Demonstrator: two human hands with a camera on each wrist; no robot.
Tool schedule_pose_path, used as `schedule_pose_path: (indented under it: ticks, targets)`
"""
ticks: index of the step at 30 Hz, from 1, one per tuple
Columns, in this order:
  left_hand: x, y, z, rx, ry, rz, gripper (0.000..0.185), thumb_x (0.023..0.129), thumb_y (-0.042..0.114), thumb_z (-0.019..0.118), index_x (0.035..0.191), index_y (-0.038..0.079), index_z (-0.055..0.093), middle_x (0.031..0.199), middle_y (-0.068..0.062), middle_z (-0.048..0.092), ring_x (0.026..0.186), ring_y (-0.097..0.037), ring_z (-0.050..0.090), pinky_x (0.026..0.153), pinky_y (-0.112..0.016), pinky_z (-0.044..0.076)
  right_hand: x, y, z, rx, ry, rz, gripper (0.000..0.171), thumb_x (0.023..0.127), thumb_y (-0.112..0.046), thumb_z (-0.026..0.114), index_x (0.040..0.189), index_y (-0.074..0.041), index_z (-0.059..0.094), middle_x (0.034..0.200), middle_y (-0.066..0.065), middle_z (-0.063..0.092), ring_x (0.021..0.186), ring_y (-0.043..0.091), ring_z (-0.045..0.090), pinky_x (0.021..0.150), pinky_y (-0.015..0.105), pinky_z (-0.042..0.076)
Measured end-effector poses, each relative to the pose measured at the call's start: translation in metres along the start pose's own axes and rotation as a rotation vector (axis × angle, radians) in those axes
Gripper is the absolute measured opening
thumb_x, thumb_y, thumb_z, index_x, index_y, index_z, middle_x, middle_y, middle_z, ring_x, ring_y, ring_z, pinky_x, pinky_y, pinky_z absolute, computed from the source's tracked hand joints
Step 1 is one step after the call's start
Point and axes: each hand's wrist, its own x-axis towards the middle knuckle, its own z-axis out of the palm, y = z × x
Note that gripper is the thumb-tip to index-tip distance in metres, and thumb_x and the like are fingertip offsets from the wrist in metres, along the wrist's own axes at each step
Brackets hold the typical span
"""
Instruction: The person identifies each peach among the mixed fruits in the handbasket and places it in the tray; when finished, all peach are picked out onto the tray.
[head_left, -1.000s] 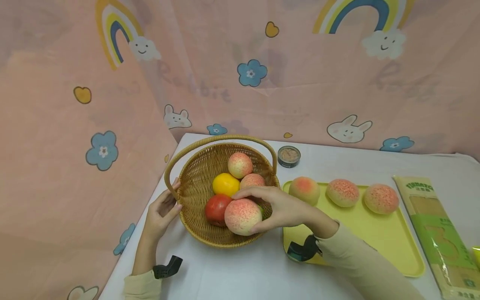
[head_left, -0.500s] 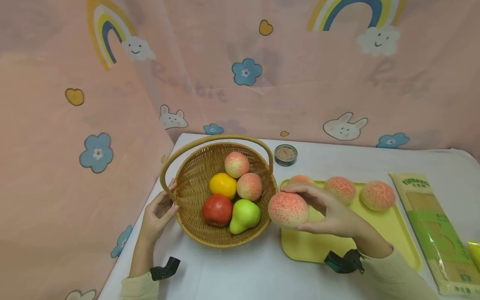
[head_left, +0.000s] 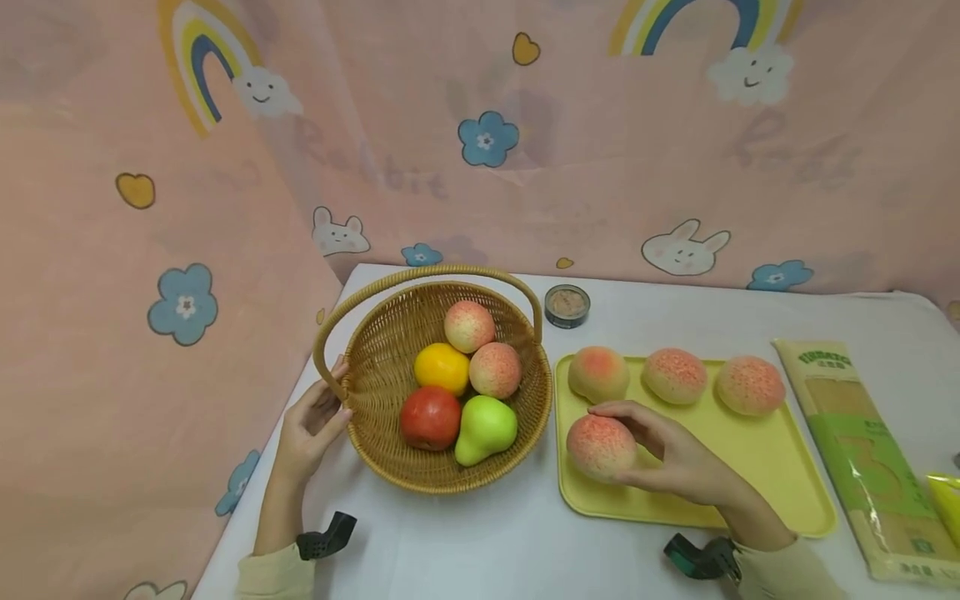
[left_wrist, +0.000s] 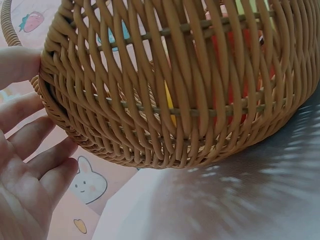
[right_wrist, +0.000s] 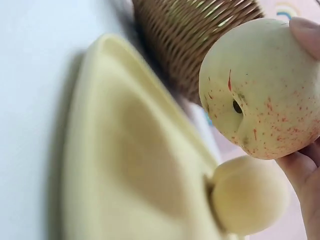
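Our right hand (head_left: pixel 678 454) grips a fourth peach (head_left: pixel 601 447) over the tray (head_left: pixel 780 467); two peaches remain in the basket (head_left: pixel 375 375), which our open left hand (head_left: pixel 311 421) steadies.

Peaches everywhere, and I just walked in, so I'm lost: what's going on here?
A person is handling fruit at a table. Their right hand grips a peach low over the near left part of a yellow tray; whether it touches the tray is unclear. Three more peaches sit along the tray's far edge. Their left hand rests against the rim of a wicker basket holding two peaches, an orange, a red apple and a green pear.
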Motion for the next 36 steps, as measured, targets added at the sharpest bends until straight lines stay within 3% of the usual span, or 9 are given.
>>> schedule_pose_path:
  ticks: [8, 14, 23, 32, 36]
  targets:
    - [0.001, 0.002, -0.003, 0.008, 0.006, -0.008, 0.052, 0.083, -0.018, 0.050, 0.134, -0.016, 0.039, 0.148, -0.026, 0.033, 0.137, -0.011, 0.037, 0.108, -0.019, 0.035, 0.006, 0.022, 0.002, 0.033, -0.027, 0.077, 0.064, 0.079, -0.011, 0.075, 0.136, -0.012, 0.045, 0.140, 0.014, 0.048, 0.129, -0.004, 0.040, 0.105, 0.006, 0.030]
    - [0.000, 0.003, -0.003, 0.002, 0.012, 0.020, 0.053, 0.082, -0.020, 0.049, 0.134, -0.015, 0.040, 0.148, -0.028, 0.031, 0.137, -0.013, 0.039, 0.108, -0.020, 0.036, 0.001, 0.028, -0.001, 0.094, -0.104, 0.073, 0.068, 0.082, -0.006, 0.071, 0.141, -0.009, 0.038, 0.144, 0.020, 0.039, 0.133, -0.005, 0.033, 0.106, 0.005, 0.024]
    - [-0.005, 0.004, -0.004, 0.017, 0.013, 0.004, 0.052, 0.082, -0.020, 0.049, 0.134, -0.018, 0.038, 0.147, -0.030, 0.031, 0.136, -0.011, 0.039, 0.108, -0.019, 0.035, -0.009, 0.029, 0.001, 0.023, -0.160, 0.147, 0.076, 0.080, -0.014, 0.075, 0.145, -0.015, 0.036, 0.147, 0.006, 0.041, 0.131, -0.011, 0.030, 0.101, 0.000, 0.015]
    - [-0.001, 0.002, -0.002, 0.008, -0.004, -0.018, 0.053, 0.084, -0.017, 0.051, 0.135, -0.015, 0.040, 0.147, -0.028, 0.033, 0.137, -0.014, 0.039, 0.109, -0.020, 0.036, -0.012, 0.023, -0.002, -0.041, -0.241, 0.259, 0.086, 0.076, -0.026, 0.078, 0.148, -0.018, 0.031, 0.150, 0.010, 0.037, 0.128, -0.018, 0.026, 0.099, 0.001, 0.016]
    - [0.001, 0.001, 0.000, 0.011, 0.000, -0.009, 0.052, 0.084, -0.017, 0.051, 0.134, -0.016, 0.039, 0.147, -0.031, 0.030, 0.136, -0.011, 0.039, 0.109, -0.020, 0.035, -0.009, 0.015, -0.006, -0.061, -0.220, 0.234, 0.085, 0.078, -0.024, 0.077, 0.148, -0.014, 0.030, 0.151, 0.015, 0.034, 0.129, -0.016, 0.027, 0.101, 0.002, 0.020]
